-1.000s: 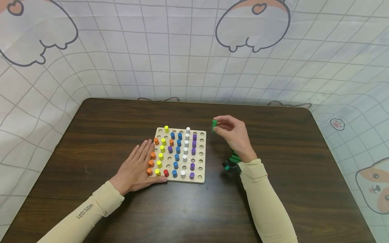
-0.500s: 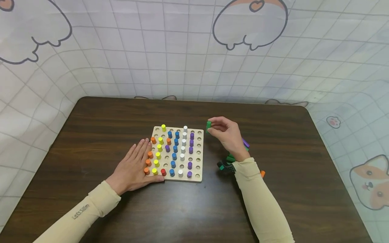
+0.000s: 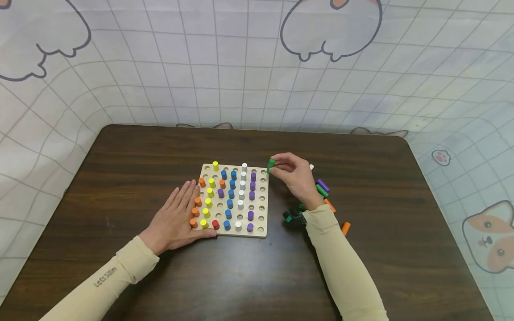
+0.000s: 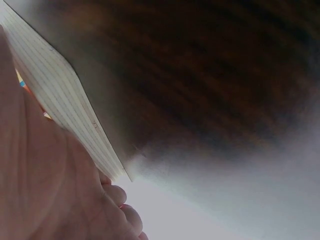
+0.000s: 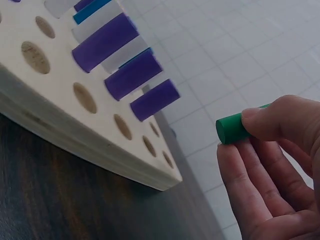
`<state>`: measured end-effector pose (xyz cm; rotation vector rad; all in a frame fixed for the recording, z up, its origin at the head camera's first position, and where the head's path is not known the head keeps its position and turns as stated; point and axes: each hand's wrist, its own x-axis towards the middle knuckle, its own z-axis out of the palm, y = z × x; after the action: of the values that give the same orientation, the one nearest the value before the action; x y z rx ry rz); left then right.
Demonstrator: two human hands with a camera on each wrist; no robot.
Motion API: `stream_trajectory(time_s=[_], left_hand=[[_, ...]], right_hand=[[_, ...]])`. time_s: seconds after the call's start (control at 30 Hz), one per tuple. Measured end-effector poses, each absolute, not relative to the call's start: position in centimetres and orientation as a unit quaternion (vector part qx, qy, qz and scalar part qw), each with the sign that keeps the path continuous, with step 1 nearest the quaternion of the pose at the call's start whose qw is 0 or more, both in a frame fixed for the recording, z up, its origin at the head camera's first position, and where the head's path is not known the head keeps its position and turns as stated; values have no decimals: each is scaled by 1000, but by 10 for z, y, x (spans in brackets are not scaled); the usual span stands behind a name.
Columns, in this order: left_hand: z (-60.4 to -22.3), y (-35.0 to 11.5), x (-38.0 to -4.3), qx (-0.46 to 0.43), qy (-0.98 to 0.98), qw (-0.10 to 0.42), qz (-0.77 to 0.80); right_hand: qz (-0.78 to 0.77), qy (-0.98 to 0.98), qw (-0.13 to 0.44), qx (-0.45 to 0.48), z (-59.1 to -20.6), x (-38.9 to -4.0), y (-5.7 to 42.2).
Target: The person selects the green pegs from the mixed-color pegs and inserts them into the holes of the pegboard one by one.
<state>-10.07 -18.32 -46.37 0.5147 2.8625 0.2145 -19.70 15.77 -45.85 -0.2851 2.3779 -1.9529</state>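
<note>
A pale wooden pegboard (image 3: pixel 262 231) lies on the table, with orange, yellow, blue, white and purple pegs and one red peg (image 3: pixel 215 224) standing in its holes. My left hand (image 3: pixel 174 218) rests along the board's left edge, fingers straight, thumb at the front edge. In the left wrist view that hand (image 4: pixel 55 175) lies against the board's side (image 4: pixel 65 90). My right hand (image 3: pixel 295 176) pinches a green peg (image 3: pixel 271 165) between thumb and fingers at the board's far right corner. The right wrist view shows this green peg (image 5: pixel 232 128) apart from the board, near the purple pegs (image 5: pixel 155 100) and bare right-hand holes.
Loose pegs lie right of the board, partly behind my right forearm: purple (image 3: pixel 323 185), green (image 3: pixel 322 191), orange (image 3: pixel 346 228) and a white one (image 3: pixel 311 167). A black wrist strap (image 3: pixel 295 218) sits at my right wrist. A white grid-patterned cloth (image 3: pixel 225 67) hangs behind the table.
My right hand has carried the green peg leftward to the board's far right corner. More loose pegs now show beyond the forearm. My left hand stays on the board, and the head view has shifted slightly.
</note>
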Motion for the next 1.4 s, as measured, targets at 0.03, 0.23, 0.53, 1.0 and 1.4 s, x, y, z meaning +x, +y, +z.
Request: stream_trajectory(time_s=[0.03, 0.23, 0.53, 1.0, 1.4], left_hand=[[-463, -183, -101, 176, 975, 110, 74], [-462, -181, -102, 176, 976, 106, 74], [-463, -179, -101, 176, 976, 105, 78], [-463, -180, -99, 175, 976, 111, 71], [-464, -185, -99, 171, 977, 108, 70]], right_hand=[[-630, 770, 25, -94, -459, -198, 157], [-607, 788, 19, -102, -461, -204, 151], [-578, 812, 16, -84, -468, -211, 148], [-548, 833, 6, -79, -477, -213, 143], [-528, 844, -5, -93, -478, -211, 137]])
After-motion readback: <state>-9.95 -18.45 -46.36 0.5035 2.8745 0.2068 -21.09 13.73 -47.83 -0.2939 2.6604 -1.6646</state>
